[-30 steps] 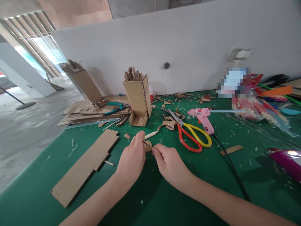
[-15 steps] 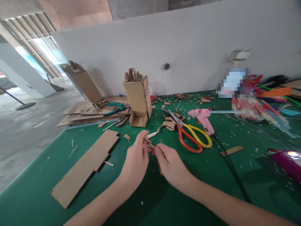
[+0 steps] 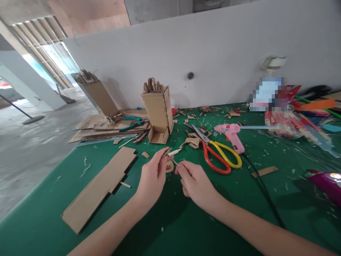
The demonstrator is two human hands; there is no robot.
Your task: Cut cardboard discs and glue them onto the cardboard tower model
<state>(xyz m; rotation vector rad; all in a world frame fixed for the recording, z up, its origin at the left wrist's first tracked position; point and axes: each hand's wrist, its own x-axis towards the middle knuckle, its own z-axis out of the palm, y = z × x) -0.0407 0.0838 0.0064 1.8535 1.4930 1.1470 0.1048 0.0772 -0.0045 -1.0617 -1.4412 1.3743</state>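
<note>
From my remote feed, clock centred where the hands meet, 12 straight away from the wearer. Green surface [image 3: 154, 236] nearest. Left hand [image 3: 152, 176] comes in from 7 o'clock, fingers pinched together on a small brown piece [image 3: 165, 152]. Right hand [image 3: 197, 182] comes in from 4 o'clock, thumb and index tight on a thin stick [image 3: 172, 159]; stick slants up toward 10 o'clock and reaches the brown piece. Contact detail at its tip too small for me to tell. Curved cardboard piece [image 3: 169, 166] just beside left fingers, between the hands; can't tell if gripped or lying.

Long cardboard strip [image 3: 99, 190] at 8 o'clock, flat. Purple item [image 3: 326, 185] at 3, cut off by the edge of my view. White pointed stick [image 3: 176, 152] just past the fingertips at 1. Scissors [image 3: 222, 156], red and yellow handles, at 2 to 3, blades slightly parted. Pink glue gun [image 3: 231, 134] beyond them at 2, on its side, pale blue rod out the back.

Farther: upright cardboard holder [image 3: 158, 113] at 12, pieces sticking out the top. Teal-handled pliers [image 3: 133, 123] at 11, on stacked cardboard [image 3: 92, 129]. Second cardboard holder [image 3: 99, 96] at 10, tilted. Wall [image 3: 226, 49] behind.
</note>
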